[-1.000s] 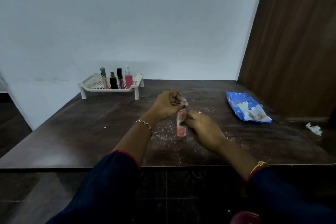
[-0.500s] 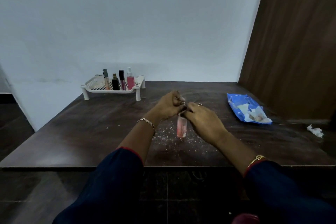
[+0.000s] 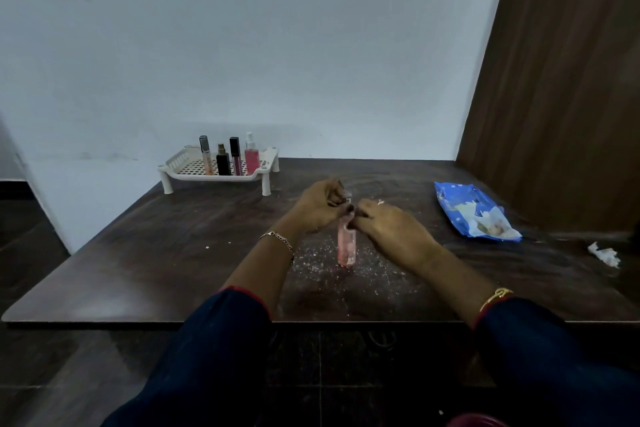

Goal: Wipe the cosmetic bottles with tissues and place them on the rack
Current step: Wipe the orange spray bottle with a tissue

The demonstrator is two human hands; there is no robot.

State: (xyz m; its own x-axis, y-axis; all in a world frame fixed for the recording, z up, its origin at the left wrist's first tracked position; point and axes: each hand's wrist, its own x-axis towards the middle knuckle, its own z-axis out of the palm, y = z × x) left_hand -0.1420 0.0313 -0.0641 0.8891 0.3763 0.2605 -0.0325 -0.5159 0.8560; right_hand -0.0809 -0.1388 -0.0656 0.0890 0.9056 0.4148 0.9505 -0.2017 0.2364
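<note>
A small pink bottle [image 3: 346, 246] stands upright on the dark table [image 3: 173, 253], in the middle of a patch of white crumbs. My left hand [image 3: 320, 206] curls round its top, where a silver cap shows between the fingers. My right hand [image 3: 388, 229] pinches the bottle's neck from the right; whether it holds a tissue is hidden. At the back left stands a white rack [image 3: 221, 173] with several cosmetic bottles upright in it, among them a pink spray bottle [image 3: 251, 158].
A blue tissue pack [image 3: 474, 215] lies at the right, near a brown wooden panel [image 3: 554, 97]. A crumpled tissue scrap [image 3: 604, 253] lies at the far right edge. A white wall [image 3: 242, 62] runs behind the table.
My right hand has slid up from the bottle's lower body to its neck. The bottle now stands more upright; the view has shifted slightly.
</note>
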